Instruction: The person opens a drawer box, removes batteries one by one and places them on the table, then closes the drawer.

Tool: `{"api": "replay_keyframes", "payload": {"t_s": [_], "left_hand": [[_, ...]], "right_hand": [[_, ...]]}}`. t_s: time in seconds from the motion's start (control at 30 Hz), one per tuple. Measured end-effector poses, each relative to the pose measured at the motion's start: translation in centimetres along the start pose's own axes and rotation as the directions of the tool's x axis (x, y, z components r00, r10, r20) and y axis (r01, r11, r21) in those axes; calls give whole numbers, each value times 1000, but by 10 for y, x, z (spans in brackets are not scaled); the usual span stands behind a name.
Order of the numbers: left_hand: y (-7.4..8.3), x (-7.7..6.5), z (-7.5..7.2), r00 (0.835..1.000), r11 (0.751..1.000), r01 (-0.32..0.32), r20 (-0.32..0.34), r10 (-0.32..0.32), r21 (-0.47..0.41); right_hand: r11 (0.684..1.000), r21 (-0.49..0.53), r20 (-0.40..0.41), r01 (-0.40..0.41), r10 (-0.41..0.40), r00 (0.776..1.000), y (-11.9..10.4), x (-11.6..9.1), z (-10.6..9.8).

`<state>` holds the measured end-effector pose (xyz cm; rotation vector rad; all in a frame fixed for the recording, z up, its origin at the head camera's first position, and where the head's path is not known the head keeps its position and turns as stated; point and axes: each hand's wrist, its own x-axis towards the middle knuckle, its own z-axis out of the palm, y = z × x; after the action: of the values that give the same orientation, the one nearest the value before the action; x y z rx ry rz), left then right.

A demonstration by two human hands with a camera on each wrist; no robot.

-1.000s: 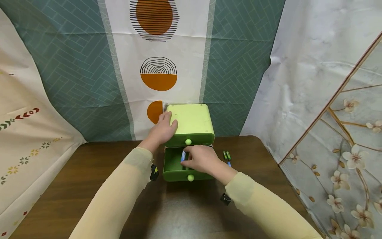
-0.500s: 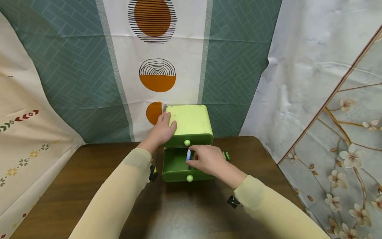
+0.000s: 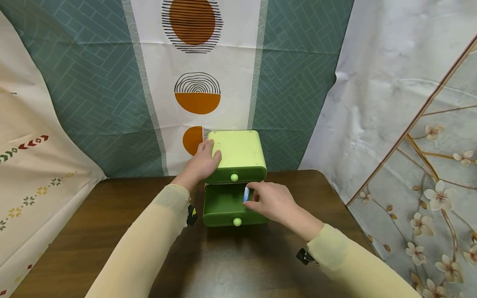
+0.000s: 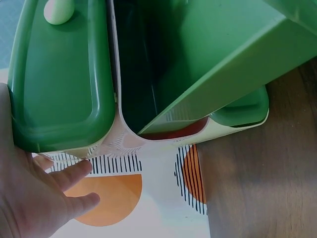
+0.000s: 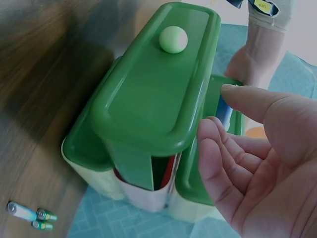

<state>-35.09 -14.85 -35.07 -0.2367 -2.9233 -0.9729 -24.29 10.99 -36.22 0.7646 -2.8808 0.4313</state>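
Observation:
A small cabinet with a pale yellow-green top (image 3: pixel 238 147) and green drawers stands at the table's back. Its middle drawer (image 3: pixel 220 199) is pulled out. My left hand (image 3: pixel 203 160) rests on the cabinet's upper left edge; in the left wrist view the left hand (image 4: pixel 37 193) lies beside the top drawer (image 4: pixel 62 79). Between thumb and fingertips, my right hand (image 3: pixel 275 201) pinches a blue battery (image 3: pixel 246 194) over the right part of the open drawer. The right wrist view shows the same battery (image 5: pixel 224 114) upright, partly covered by the fingers of the right hand (image 5: pixel 277 148).
A blue battery (image 5: pixel 21 211) and two green batteries (image 5: pixel 44 215) lie on the wooden table (image 5: pixel 44 99) beside the cabinet, seen only in the right wrist view. Patterned cloth (image 3: pixel 298 91) hangs behind, and a floral cloth (image 3: pixel 417 198) covers the right side.
My right hand has moved right across the open drawer with the battery pinched. It now hides the loose batteries in the head view. The left hand has stayed on the cabinet.

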Motion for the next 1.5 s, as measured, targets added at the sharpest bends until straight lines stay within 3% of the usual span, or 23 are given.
{"api": "replay_keyframes", "payload": {"t_s": [0.73,1.5], "left_hand": [[0,-2,-2,1000,1000,-10,-3,10,-5],[-1,-2,0,1000,1000,-13,-8,13,-11]], "right_hand": [[996,27,-34,-81,82,996,39,-29,-18],[992,5,-37,-123,123,992,75,-43,-19]]}}
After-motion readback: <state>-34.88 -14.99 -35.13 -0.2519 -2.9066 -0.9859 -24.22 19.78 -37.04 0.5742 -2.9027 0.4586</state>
